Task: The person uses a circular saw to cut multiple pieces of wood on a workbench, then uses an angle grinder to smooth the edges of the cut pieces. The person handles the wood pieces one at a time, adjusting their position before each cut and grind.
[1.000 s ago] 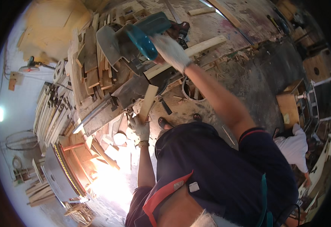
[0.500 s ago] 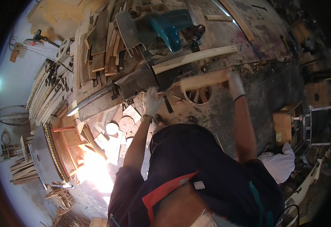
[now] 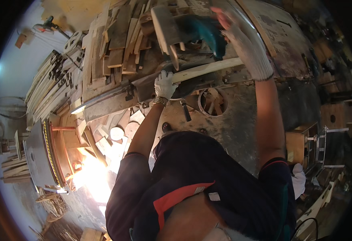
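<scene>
My left hand, in a pale knitted glove, is closed at the left end of a long pale wooden strip. The strip lies slanted along the dark metal table of a woodworking machine. My right hand, also gloved, stretches forward above the strip's far right end. Its reddish fingertips are spread and somewhat blurred, with nothing visible in them. Near those fingers is the machine's teal rounded housing. A tall grey metal plate stands above the left hand.
Stacked boards lie beyond the machine on the left. A round bin of wood scraps stands in front of it. Offcuts litter the floor at left, beside a tilted saw table. A wooden cabinet stands at right.
My right hand has swung forward over the machine; the wooden piece it held is no longer in it. My left hand has moved up to the end of the strip.
</scene>
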